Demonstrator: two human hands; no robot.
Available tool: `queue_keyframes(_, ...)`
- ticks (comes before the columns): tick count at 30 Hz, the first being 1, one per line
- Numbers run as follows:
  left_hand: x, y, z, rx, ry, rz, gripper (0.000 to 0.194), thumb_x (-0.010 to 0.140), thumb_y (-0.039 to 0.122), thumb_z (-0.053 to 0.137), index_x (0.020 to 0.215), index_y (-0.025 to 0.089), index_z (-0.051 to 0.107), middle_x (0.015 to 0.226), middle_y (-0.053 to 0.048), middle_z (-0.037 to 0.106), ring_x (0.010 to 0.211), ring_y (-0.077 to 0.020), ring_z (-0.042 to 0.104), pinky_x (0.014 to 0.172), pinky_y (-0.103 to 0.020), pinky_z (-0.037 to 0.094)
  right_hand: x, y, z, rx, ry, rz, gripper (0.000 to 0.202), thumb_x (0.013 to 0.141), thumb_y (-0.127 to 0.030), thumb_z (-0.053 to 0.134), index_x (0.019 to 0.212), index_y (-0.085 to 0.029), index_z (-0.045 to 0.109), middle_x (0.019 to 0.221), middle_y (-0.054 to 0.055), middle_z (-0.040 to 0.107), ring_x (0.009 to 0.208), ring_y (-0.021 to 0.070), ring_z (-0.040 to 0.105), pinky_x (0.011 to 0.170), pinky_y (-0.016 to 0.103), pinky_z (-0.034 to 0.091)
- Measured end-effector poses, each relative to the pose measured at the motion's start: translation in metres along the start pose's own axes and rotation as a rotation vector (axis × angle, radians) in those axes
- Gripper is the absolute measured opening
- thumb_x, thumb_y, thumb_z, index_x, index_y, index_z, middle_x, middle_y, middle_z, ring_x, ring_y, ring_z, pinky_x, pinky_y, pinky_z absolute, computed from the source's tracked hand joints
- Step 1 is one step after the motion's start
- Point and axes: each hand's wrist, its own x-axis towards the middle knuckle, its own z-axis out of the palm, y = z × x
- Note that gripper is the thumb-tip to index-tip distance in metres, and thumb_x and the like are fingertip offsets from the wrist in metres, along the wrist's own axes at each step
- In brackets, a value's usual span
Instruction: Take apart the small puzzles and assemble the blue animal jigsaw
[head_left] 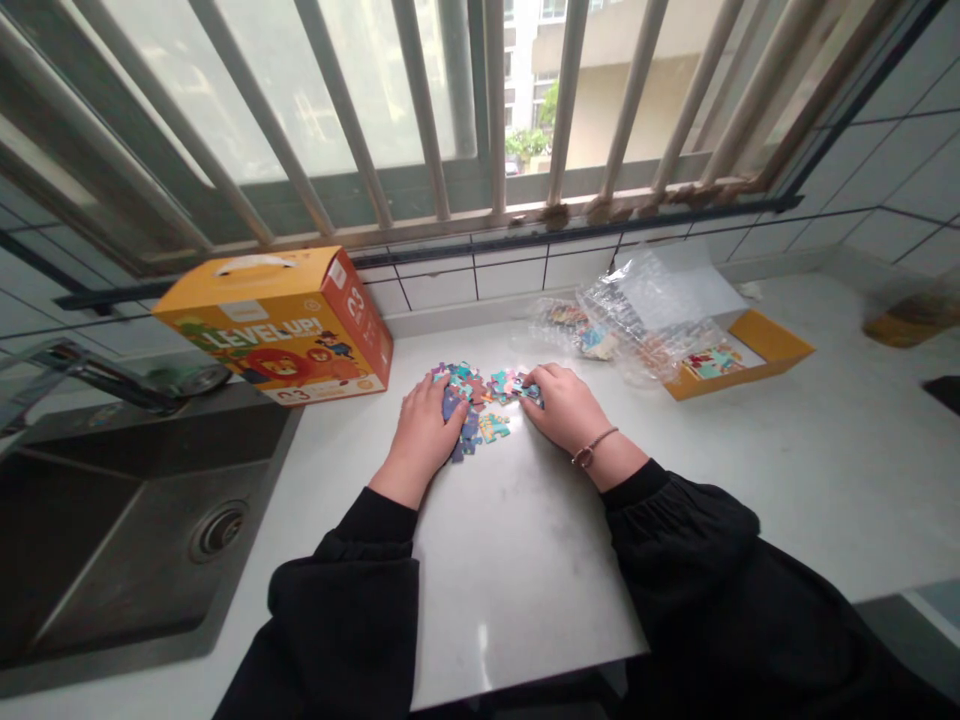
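Observation:
A small heap of jigsaw puzzle pieces point(472, 388), blue, teal, pink and brown, lies on the pale countertop. My left hand point(427, 420) curves around the heap's left side, with blue pieces between its thumb and fingers. At the right side of the heap, the bent fingers and thumb of my right hand point(561, 403) close on a few pieces. Its fingertips partly hide what they grip. Between the hands, a teal and yellow piece point(493, 428) lies near the front of the heap.
An orange puzzle box point(281, 335) with a handle stands behind on the left, beside a dark sink point(142, 540) and faucet point(97, 370). Crumpled clear plastic packaging point(637, 310) lies behind on the right, against an open orange box tray point(742, 355). A barred window rises behind the counter.

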Motion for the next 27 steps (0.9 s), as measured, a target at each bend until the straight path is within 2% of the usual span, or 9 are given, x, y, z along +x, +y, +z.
queue_keyframes(3, -0.002, 0.003, 0.001, 0.075, -0.03, -0.071, 0.068, 0.111, 0.047, 0.058, 0.17, 0.014, 0.048, 0.18, -0.027, 0.041, 0.169, -0.0436, 0.038, 0.136, -0.068, 0.032, -0.001, 0.002, 0.005, 0.017, 0.01, -0.048, 0.023, 0.1, -0.029, 0.073, 0.121, -0.02, 0.073, 0.134, 0.017, 0.073, 0.123, 0.0332, 0.067, 0.11, 0.047, 0.052)
queue_keyframes(6, -0.007, 0.011, 0.0, 0.055, -0.115, 0.042, 0.071, 0.11, 0.052, 0.06, 0.172, 0.023, 0.046, 0.185, -0.021, 0.034, 0.171, -0.0443, 0.033, 0.135, -0.075, 0.028, -0.001, 0.003, 0.009, 0.036, 0.013, -0.098, 0.025, 0.099, -0.028, 0.072, 0.123, -0.022, 0.07, 0.145, 0.017, 0.07, 0.13, 0.0341, 0.064, 0.113, 0.05, 0.05)
queue_keyframes(9, -0.01, 0.014, -0.001, -0.003, -0.143, 0.13, 0.068, 0.108, 0.05, 0.062, 0.17, 0.027, 0.049, 0.183, -0.018, 0.039, 0.17, -0.0423, 0.037, 0.134, -0.077, 0.029, 0.0, 0.004, 0.01, 0.039, 0.01, -0.08, 0.019, 0.099, -0.027, 0.071, 0.118, -0.022, 0.069, 0.126, 0.015, 0.076, 0.118, 0.0333, 0.067, 0.106, 0.047, 0.051)
queue_keyframes(14, -0.003, 0.002, 0.002, -0.038, -0.002, 0.063, 0.062, 0.107, 0.042, 0.063, 0.163, 0.019, 0.054, 0.171, -0.023, 0.055, 0.161, -0.0412, 0.05, 0.131, -0.068, 0.039, 0.001, 0.006, 0.009, 0.058, 0.039, -0.076, 0.016, 0.098, -0.025, 0.071, 0.114, -0.021, 0.069, 0.113, 0.012, 0.078, 0.106, 0.0311, 0.067, 0.096, 0.041, 0.051)
queue_keyframes(18, 0.0, -0.002, 0.003, 0.023, 0.065, -0.072, 0.064, 0.108, 0.042, 0.062, 0.164, 0.013, 0.054, 0.17, -0.029, 0.053, 0.162, -0.0447, 0.048, 0.132, -0.07, 0.037, 0.0, 0.007, 0.01, 0.081, 0.031, -0.091, 0.033, 0.096, -0.03, 0.077, 0.126, -0.02, 0.069, 0.122, 0.014, 0.076, 0.114, 0.0329, 0.068, 0.102, 0.045, 0.051)
queue_keyframes(20, -0.003, 0.002, 0.001, 0.034, 0.016, -0.049, 0.067, 0.107, 0.048, 0.064, 0.166, 0.018, 0.054, 0.176, -0.028, 0.046, 0.166, -0.0467, 0.042, 0.132, -0.074, 0.034, -0.002, 0.006, 0.01, 0.085, 0.012, -0.123, 0.044, 0.095, -0.033, 0.081, 0.135, -0.021, 0.069, 0.133, 0.016, 0.075, 0.122, 0.0345, 0.067, 0.109, 0.049, 0.05)
queue_keyframes(23, -0.008, 0.011, -0.004, 0.011, -0.127, 0.131, 0.067, 0.104, 0.054, 0.07, 0.165, 0.03, 0.058, 0.184, -0.019, 0.037, 0.171, -0.0461, 0.032, 0.132, -0.079, 0.029, -0.002, 0.005, 0.01, 0.099, -0.022, -0.177, 0.039, 0.098, -0.033, 0.081, 0.135, -0.026, 0.071, 0.141, 0.012, 0.073, 0.129, 0.0334, 0.066, 0.115, 0.052, 0.047)
queue_keyframes(25, -0.009, 0.016, -0.007, -0.009, -0.191, 0.217, 0.064, 0.104, 0.053, 0.071, 0.163, 0.033, 0.06, 0.184, -0.016, 0.037, 0.172, -0.043, 0.032, 0.134, -0.076, 0.028, -0.002, 0.004, 0.01, 0.103, -0.031, -0.172, 0.026, 0.099, -0.031, 0.079, 0.125, -0.027, 0.074, 0.134, 0.011, 0.076, 0.124, 0.0317, 0.067, 0.113, 0.05, 0.048)
queue_keyframes(27, -0.009, 0.017, -0.008, -0.005, -0.18, 0.185, 0.061, 0.105, 0.051, 0.07, 0.162, 0.031, 0.062, 0.183, -0.017, 0.04, 0.17, -0.0414, 0.035, 0.134, -0.075, 0.03, -0.001, 0.004, 0.01, 0.101, -0.022, -0.148, 0.016, 0.1, -0.03, 0.078, 0.115, -0.024, 0.075, 0.122, 0.011, 0.077, 0.116, 0.0308, 0.069, 0.107, 0.047, 0.051)
